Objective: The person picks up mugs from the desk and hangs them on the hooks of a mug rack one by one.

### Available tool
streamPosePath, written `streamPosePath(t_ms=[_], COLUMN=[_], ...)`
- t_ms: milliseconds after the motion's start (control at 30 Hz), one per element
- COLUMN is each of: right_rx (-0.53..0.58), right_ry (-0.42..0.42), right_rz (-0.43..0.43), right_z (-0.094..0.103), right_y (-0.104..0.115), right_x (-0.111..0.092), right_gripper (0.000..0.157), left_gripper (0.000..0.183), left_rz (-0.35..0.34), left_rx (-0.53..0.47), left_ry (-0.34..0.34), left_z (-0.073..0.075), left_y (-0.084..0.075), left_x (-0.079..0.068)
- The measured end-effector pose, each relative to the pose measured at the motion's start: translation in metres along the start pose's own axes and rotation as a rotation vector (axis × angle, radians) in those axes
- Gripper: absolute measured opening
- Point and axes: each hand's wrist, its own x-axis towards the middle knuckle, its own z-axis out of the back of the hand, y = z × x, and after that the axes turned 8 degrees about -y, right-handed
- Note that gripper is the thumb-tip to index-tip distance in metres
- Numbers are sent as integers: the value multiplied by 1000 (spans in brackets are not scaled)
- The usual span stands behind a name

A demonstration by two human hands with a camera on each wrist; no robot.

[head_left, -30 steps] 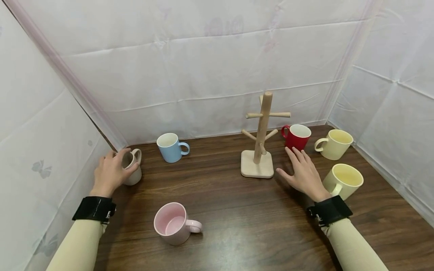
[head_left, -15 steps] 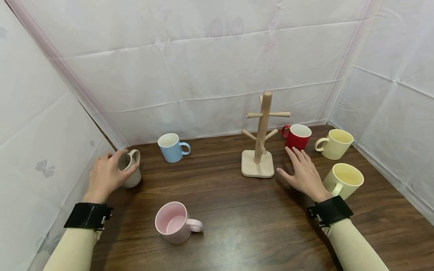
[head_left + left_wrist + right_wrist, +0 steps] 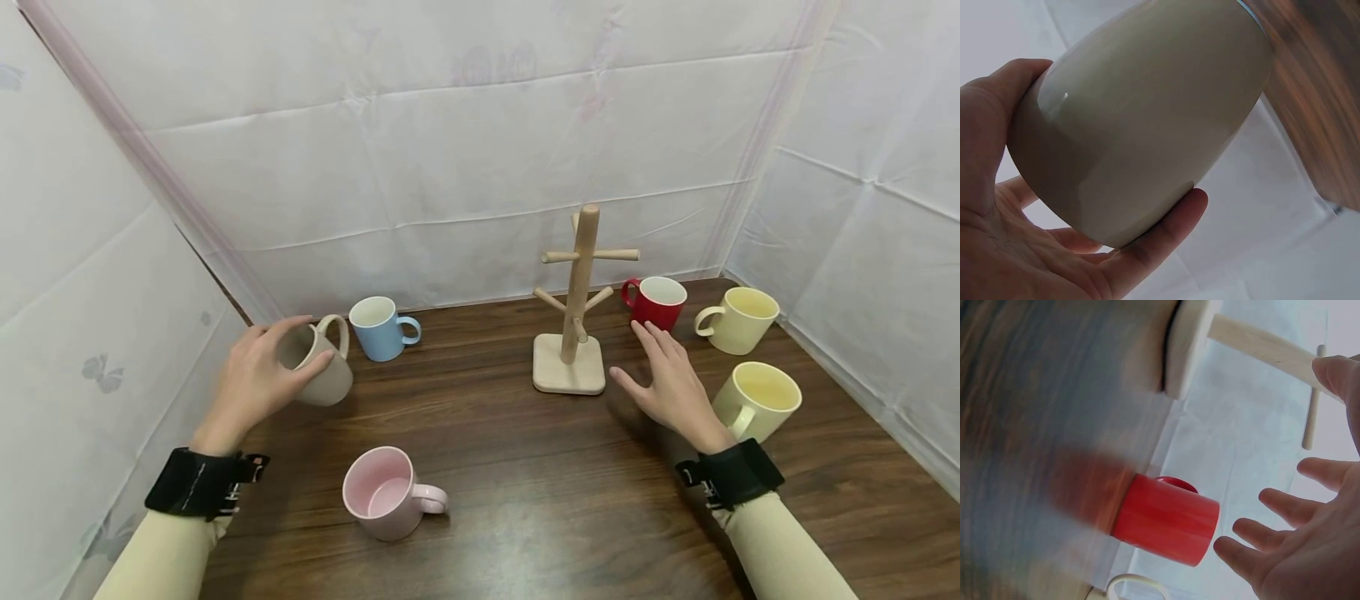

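My left hand pinches a beige mug near its rim, thumb on one side and fingers on the other. The mug tilts, its handle toward the back and its base toward the right. Its smooth outer wall fills much of the left wrist view, with fingers curled at the rim end. My right hand has its fingers spread and holds nothing. Just beyond those fingertips stands a red mug. Left of the right hand is a wooden mug tree with bare pegs on a square base.
A light blue mug stands at the back, right beside the beige one. Nearer the front is a pink mug, handle to the right. Two yellow mugs, one farther back and one nearer, stand at the right. White sheeting encloses the table.
The beige mug, upright at the left before, has moved right toward the blue mug with my left hand and now tilts. My right hand has stayed nearly in place.
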Motion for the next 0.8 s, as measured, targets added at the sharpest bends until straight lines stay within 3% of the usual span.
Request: streamPosePath(t_ms=[300,500,800], right_rx=[68,104,178], right_ry=[-62,-87,-182], right_rz=[4,5,66], right_z=[7,11,8], right_y=[12,21,38], right_x=[1,2,7], right_gripper=[77,75,71], left_gripper=[57,53,50], left_rz=[-46,-70,-54], left_rx=[-117,-184,-275], left_ry=[-8,-62,-106], left_z=[-4,-8,-17], left_y=[-48,-76,-103], left_x=[13,20,30])
